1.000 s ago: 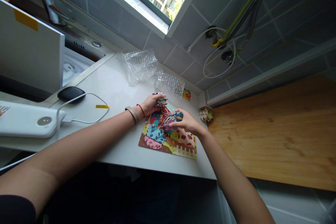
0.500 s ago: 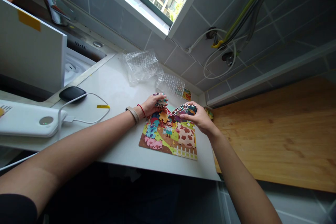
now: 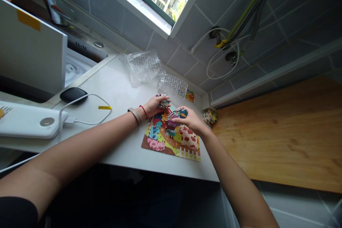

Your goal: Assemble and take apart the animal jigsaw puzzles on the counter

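- Hands, two, over the worktop in the head view: left hand (image 3: 154,107) and right hand (image 3: 188,120), with a beige wristband (image 3: 135,115) and a red string (image 3: 143,111) on the left wrist.
- Left grip: clenched on a stack of puzzle pieces (image 3: 162,102), just above the far edge of the jigsaw puzzle (image 3: 171,139).
- Right grip: clenched on a second stack of puzzle pieces (image 3: 177,113), directly over the jigsaw puzzle's upper part.
- Jigsaw puzzle: one, colourful, flat on the worktop (image 3: 120,89), close to its front edge, its cow-patterned corner and fence toward the right.
- Loose items nearby: one small heap of pieces (image 3: 209,116) at the worktop's far right corner, one small printed card (image 3: 190,96), and two clear plastic wrappers (image 3: 143,67) (image 3: 173,86) beyond the hands.
- Left side: one black oval device (image 3: 73,95), one white power bank (image 3: 29,124), one white cable (image 3: 85,117), one yellow tag (image 3: 104,107), with open worktop between them and the jigsaw puzzle.
- Right side: wooden board (image 3: 280,135) beside the worktop.
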A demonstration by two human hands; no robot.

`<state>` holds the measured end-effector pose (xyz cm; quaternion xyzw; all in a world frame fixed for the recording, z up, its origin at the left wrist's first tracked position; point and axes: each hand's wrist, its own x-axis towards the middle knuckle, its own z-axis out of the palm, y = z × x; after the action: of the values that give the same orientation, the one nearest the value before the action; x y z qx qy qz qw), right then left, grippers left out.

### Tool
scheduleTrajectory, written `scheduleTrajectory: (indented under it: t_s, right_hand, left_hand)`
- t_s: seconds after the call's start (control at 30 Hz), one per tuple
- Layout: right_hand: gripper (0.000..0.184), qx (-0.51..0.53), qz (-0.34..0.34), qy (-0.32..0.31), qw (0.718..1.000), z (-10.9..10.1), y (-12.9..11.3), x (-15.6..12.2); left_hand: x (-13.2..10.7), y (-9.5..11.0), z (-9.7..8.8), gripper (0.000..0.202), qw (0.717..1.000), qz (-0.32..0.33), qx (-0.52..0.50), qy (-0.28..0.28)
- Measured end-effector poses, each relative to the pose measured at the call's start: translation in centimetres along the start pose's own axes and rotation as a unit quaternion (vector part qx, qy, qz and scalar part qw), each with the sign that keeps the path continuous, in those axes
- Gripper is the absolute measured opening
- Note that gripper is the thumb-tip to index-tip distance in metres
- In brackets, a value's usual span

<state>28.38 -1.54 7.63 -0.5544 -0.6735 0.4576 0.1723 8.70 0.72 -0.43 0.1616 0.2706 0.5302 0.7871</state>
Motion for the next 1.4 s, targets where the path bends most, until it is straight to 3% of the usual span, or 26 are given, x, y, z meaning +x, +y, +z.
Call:
scheduleTrajectory:
  t_s: [0.13, 0.3, 0.47, 0.67, 0.9, 1.27, 1.4]
  right_hand:
    - [0.056, 0.010, -0.009, 0.038, 0.999, 0.7, 1.1, 1.4]
    - [0.057, 0.047, -0.059, 0.122, 0.990, 0.0, 1.4, 1.6]
    - [0.056, 0.103, -0.062, 0.151, 0.981, -0.6, 1.3, 1.0]
    - [0.058, 0.248, -0.035, 0.201, 0.947, -0.8, 0.7, 1.0]
    - [0.056, 0.332, -0.021, 0.218, 0.918, -0.8, 0.7, 2.3]
    - [0.056, 0.323, -0.047, 0.281, 0.902, 0.0, 1.8, 3.4]
    - [0.059, 0.347, -0.053, 0.315, 0.882, 0.9, 2.1, 3.9]
  left_hand:
    - [0.2, -0.1, -0.1, 0.021, 1.000, 0.000, -0.004, 0.002]
    - [0.6, -0.3, -0.3, 0.022, 1.000, 0.004, -0.007, -0.005]
    - [0.6, -0.3, -0.4, 0.023, 1.000, -0.002, -0.006, -0.010]
    - [0.2, -0.3, -0.4, 0.024, 0.999, -0.018, 0.007, -0.031]
    - [-0.3, -0.4, 0.0, 0.032, 0.996, -0.041, 0.039, -0.064]
    - [0.5, -0.6, -0.3, 0.044, 0.999, -0.031, -0.007, -0.020]
    - [0.5, -0.5, -0.2, 0.048, 0.998, -0.053, -0.022, -0.013]
